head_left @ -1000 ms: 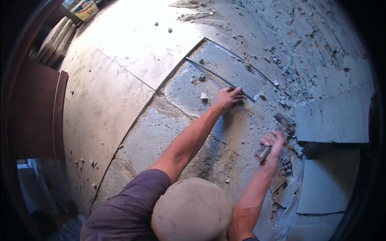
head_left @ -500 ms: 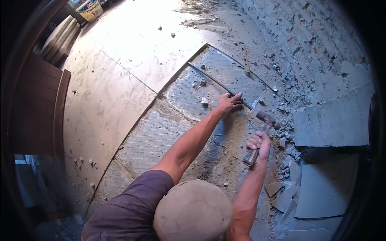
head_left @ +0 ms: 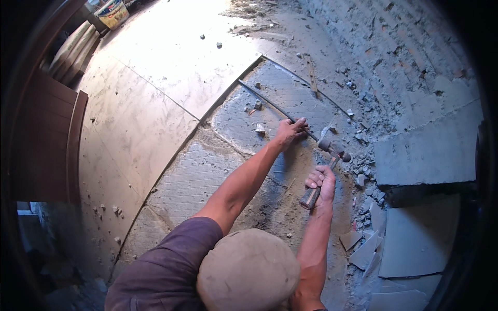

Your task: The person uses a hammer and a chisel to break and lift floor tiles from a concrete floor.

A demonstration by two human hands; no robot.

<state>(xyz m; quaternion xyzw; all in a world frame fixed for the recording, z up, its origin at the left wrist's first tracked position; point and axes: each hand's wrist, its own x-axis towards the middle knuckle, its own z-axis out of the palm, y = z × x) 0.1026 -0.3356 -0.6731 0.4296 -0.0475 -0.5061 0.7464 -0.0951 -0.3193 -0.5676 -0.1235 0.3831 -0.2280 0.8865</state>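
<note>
My left hand [head_left: 291, 132] is closed round a long thin metal rod [head_left: 264, 100], which lies slantwise low over a ridged grey patch of floor [head_left: 192, 171]. The rod's far end points toward the edge of the floor tiles [head_left: 137, 116]. My right hand [head_left: 322, 182] grips the handle of a hammer [head_left: 334, 149]. The hammer's head is at the rod's near end, on the right; whether they touch I cannot tell. Small rubble bits [head_left: 260, 129] lie beside the rod.
Broken tile pieces [head_left: 364, 252] and rubble [head_left: 365, 179] line the right side, below a rough chipped wall [head_left: 384, 62]. Large slabs [head_left: 420, 236] lie at the right. A brown wooden panel [head_left: 44, 140], stacked sacks [head_left: 75, 52] and a bucket [head_left: 112, 14] stand at the left.
The hammer in my right hand has moved left, its head closer to the rod's near end. My left hand keeps its place on the rod. The whole view has shifted slightly.
</note>
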